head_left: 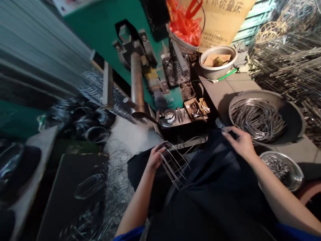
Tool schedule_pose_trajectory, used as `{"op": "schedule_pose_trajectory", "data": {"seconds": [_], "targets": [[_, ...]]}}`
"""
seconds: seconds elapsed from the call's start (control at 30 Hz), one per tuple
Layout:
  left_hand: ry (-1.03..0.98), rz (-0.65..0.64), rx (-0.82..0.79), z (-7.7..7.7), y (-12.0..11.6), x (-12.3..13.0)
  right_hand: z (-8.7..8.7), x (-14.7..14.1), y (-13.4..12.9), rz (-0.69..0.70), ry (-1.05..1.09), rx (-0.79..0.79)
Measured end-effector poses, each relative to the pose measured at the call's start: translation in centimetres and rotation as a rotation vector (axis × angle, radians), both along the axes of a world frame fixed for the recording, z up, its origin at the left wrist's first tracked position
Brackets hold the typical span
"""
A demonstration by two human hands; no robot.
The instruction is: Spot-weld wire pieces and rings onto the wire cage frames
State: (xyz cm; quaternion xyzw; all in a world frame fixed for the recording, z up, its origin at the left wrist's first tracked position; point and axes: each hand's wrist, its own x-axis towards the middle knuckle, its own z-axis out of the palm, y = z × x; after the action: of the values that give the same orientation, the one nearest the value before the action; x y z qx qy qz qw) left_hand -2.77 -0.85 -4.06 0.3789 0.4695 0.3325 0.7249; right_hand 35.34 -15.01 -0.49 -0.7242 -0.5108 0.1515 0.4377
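Note:
In the lower middle of the head view, my left hand (155,156) is closed around one end of a small wire basket (175,164) made of thin metal rods. The basket hangs tilted above the dark cloth (208,174) over my lap. My right hand (238,142) is at the right side of that cloth, with thumb and forefinger pressed together. What the pinch holds, if anything, is too small to make out. A large grey basin (292,124) of bent metal wires (258,118) stands just beyond this hand.
Ahead is a green machine (100,30) with a thick metal rod (137,80). At its foot, a tray holds a cardboard box (197,108) of small parts. A metal bowl (296,170) of small pieces stands right, wire bundles (296,60) behind. Wire scraps (117,190) litter the left floor.

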Motion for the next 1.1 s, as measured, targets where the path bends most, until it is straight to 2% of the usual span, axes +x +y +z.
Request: {"op": "schedule_pose_trajectory", "data": {"seconds": [0.1,0.17,0.2,0.3,0.4,0.47,0.53,0.57,0.6,0.67,0.73,0.8,0.93,1.1], "targets": [[-0.058,-0.044,-0.005,-1.6,-2.0,1.4,4.2,-3.5,0.1,0.259,-0.010,0.038],[-0.067,-0.083,0.001,-2.2,-2.9,2.7,5.9,-5.4,0.4,0.428,-0.056,0.022],[-0.068,-0.103,0.008,-2.3,-3.1,3.3,6.2,-6.1,0.6,0.506,-0.076,-0.003],[-0.047,-0.165,0.080,-1.8,-2.9,4.3,5.3,-7.4,1.4,0.693,-0.156,-0.111],[0.056,-0.188,0.178,-0.6,-3.5,3.6,3.7,-8.3,1.9,0.769,-0.275,-0.183],[0.192,-0.047,0.264,0.3,-5.4,2.5,3.2,-8.9,2.1,0.767,-0.335,-0.193],[0.315,0.152,0.341,1.1,-8.5,1.6,3.1,-9.3,2.2,0.766,-0.373,-0.189],[0.328,0.203,0.342,1.5,-10.3,1.3,3.2,-9.5,2.2,0.771,-0.385,-0.189],[0.283,0.182,0.296,1.9,-11.9,1.1,3.2,-9.6,2.3,0.781,-0.393,-0.192],[0.106,0.026,0.117,2.7,-14.6,1.3,3.4,-9.8,2.5,0.811,-0.387,-0.206],[-0.011,-0.090,-0.032,3.4,-15.9,1.9,3.7,-9.8,2.9,0.821,-0.351,-0.202],[-0.015,-0.047,-0.074,3.7,-15.7,2.5,4.2,-9.6,3.2,0.769,-0.309,-0.164],[-0.062,0.130,-0.039,3.7,-12.7,2.1,5.9,-9.2,3.5,0.633,-0.248,-0.065],[-0.132,0.170,0.012,3.9,-9.3,0.9,6.3,-10.0,3.9,0.649,-0.226,0.016]]}}
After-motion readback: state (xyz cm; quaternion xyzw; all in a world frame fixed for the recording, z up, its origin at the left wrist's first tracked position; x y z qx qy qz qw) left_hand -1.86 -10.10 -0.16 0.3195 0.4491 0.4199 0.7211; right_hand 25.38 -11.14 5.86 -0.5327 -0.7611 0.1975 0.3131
